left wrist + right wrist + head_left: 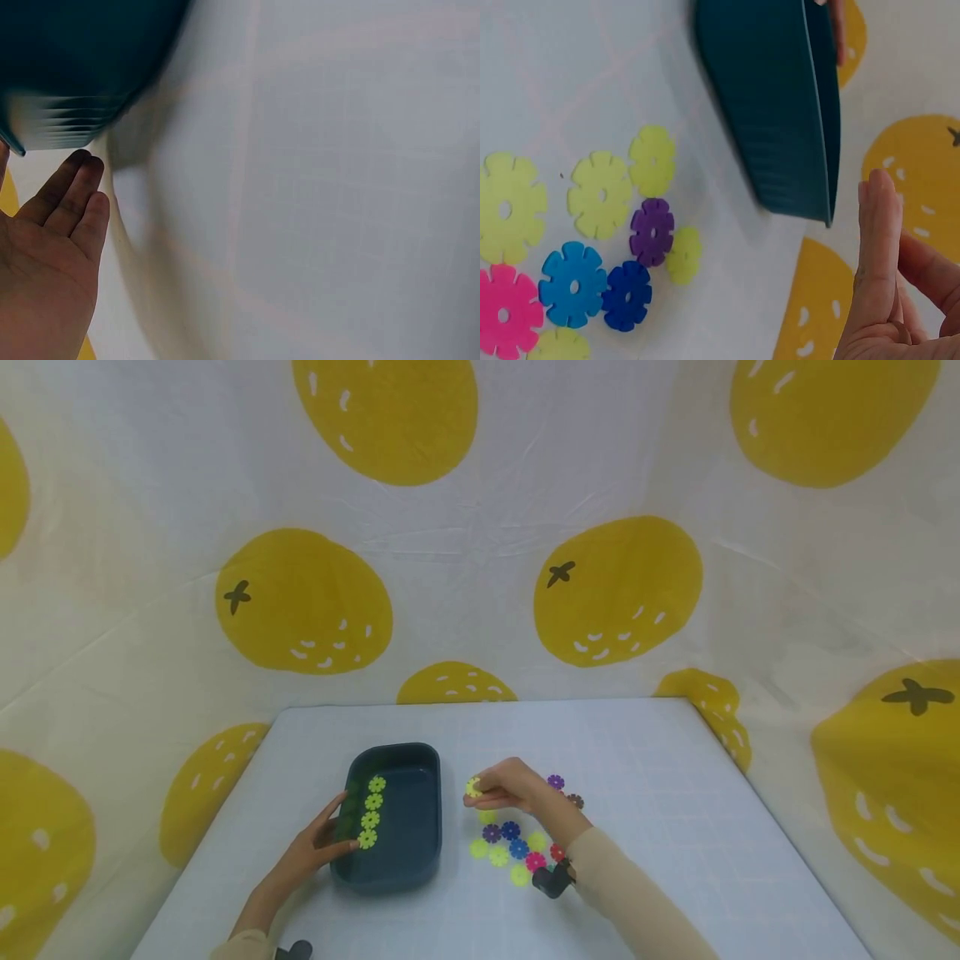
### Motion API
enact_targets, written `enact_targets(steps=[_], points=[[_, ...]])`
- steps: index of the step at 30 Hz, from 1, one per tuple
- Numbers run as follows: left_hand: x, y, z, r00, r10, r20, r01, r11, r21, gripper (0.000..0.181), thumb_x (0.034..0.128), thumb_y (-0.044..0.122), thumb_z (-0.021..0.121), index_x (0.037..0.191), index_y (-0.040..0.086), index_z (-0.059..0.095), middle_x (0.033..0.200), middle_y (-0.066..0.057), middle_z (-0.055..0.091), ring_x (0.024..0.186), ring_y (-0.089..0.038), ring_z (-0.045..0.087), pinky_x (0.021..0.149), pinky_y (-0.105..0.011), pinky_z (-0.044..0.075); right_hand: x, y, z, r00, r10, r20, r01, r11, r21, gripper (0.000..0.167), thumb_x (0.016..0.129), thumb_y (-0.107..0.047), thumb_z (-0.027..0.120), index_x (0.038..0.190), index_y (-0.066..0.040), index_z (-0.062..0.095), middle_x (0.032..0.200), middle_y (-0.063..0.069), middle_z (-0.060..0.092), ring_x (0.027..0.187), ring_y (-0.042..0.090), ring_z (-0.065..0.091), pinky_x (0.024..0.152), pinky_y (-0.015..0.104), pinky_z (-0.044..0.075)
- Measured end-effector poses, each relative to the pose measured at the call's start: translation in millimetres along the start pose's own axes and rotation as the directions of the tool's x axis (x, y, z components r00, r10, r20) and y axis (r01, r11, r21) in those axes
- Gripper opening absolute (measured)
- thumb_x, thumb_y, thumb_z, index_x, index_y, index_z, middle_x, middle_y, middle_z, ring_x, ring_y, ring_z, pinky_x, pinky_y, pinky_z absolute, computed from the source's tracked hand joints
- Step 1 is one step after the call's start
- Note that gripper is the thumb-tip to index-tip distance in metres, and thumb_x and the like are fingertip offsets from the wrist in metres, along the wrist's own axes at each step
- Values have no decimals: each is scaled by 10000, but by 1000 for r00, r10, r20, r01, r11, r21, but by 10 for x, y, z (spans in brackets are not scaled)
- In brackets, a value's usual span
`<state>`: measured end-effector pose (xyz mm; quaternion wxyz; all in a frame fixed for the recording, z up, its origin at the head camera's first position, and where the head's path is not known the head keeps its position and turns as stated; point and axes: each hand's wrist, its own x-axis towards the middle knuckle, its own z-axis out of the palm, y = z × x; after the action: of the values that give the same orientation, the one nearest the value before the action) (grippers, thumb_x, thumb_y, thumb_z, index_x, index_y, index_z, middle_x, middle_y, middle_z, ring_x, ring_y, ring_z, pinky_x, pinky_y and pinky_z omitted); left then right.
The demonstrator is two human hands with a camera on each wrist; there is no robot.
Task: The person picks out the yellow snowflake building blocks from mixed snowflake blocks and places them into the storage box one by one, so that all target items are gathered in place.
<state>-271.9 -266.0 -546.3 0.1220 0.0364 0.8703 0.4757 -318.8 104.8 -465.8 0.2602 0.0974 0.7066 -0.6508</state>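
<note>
Beige cloth is seen at lower left, where a sleeve [243, 947] is worn above the left hand [306, 852]. This hand is spread at the left edge of a dark tray [408, 818], its fingers fairly straight and its thumb brought over the rim towards a yellow row [371, 819]; whether the nearest disc is touched cannot be told. Four discs are lined up there inside the tray, beside its left wall, roughly along its long axis, which is pointed away from the person. A single yellow disc [473, 787] is held just right of the tray, pinched in the fingers of the right hand [508, 783]. The row is approached more closely by the left hand; between row and held disc, the tray's right wall is interposed. Farther right, loose discs [519, 849] are scattered on the table [660, 827].
</note>
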Motion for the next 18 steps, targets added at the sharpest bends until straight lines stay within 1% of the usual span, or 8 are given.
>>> enact_targets(steps=[7,14,18], points=[[-6,6,1,1000,6,-3,-6,1000,-9,924,888,311,747,1593,330,150,1584,-292,256,1441,-489,295,1120,-592,379,-3,-47,149,995,-32,89,31,999,14,235,910,-60,689,1115,55,685,945,192,757,869,269,760,767,330,613],[-28,45,8,1000,18,-4,-18,1000,-8,919,889,311,747,1592,330,155,1582,-295,262,1440,-490,298,1124,-594,372,45,-95,282,994,-21,110,25,999,-37,178,899,-55,700,1049,39,709,911,185,759,836,271,762,743,326,612],[-40,53,7,1000,18,-7,-18,1000,-4,920,890,315,744,1593,328,151,1589,-289,249,1444,-491,287,1129,-599,362,73,-108,374,990,-18,140,21,999,-24,188,893,-35,694,1056,59,692,904,201,756,827,280,762,714,316,614]])
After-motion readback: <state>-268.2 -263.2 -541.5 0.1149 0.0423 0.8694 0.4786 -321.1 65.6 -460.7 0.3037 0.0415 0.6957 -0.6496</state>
